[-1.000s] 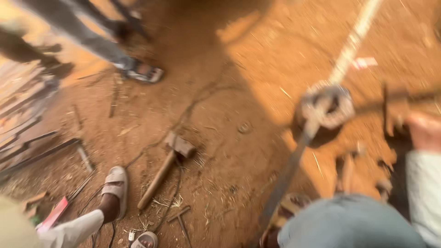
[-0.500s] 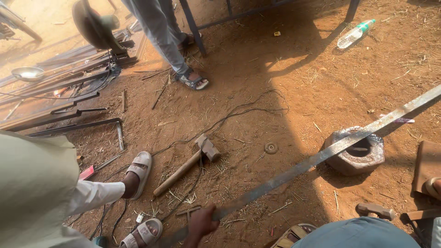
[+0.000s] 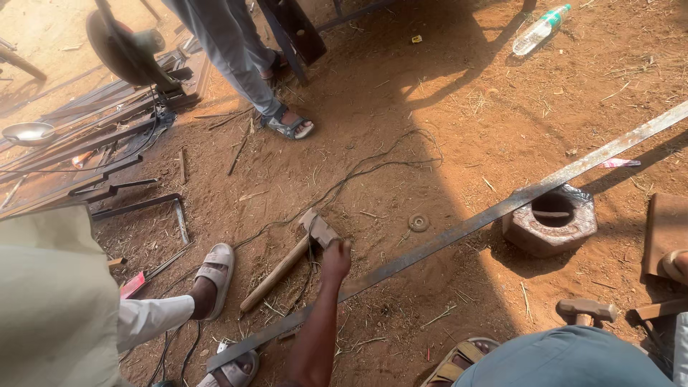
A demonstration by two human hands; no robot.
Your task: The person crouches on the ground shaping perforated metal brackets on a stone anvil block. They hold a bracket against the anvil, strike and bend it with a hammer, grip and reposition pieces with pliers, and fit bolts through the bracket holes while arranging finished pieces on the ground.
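Observation:
My left hand (image 3: 336, 259) reaches forward from the bottom edge on a bare arm, fingers curled on the head of a wooden-handled hammer (image 3: 283, 265) lying on the red dirt. A long flat steel bar (image 3: 459, 233) runs diagonally just past the hand and rests across a heavy hexagonal metal block (image 3: 550, 221). My right hand (image 3: 675, 265) shows only at the right edge, beside a brown plate (image 3: 663, 233); its fingers are cut off.
A seated person in a beige shirt (image 3: 50, 301) and sandals is at the left. Another person's sandalled foot (image 3: 287, 123) stands at the top. Steel sections (image 3: 107, 154), a cable (image 3: 344, 179), a plastic bottle (image 3: 541, 29), a second hammer (image 3: 586, 310) and my knee (image 3: 566, 358) surround me.
My left hand has moved forward from the flat bar to the hammer head. The view has dropped and steadied after swinging across the yard.

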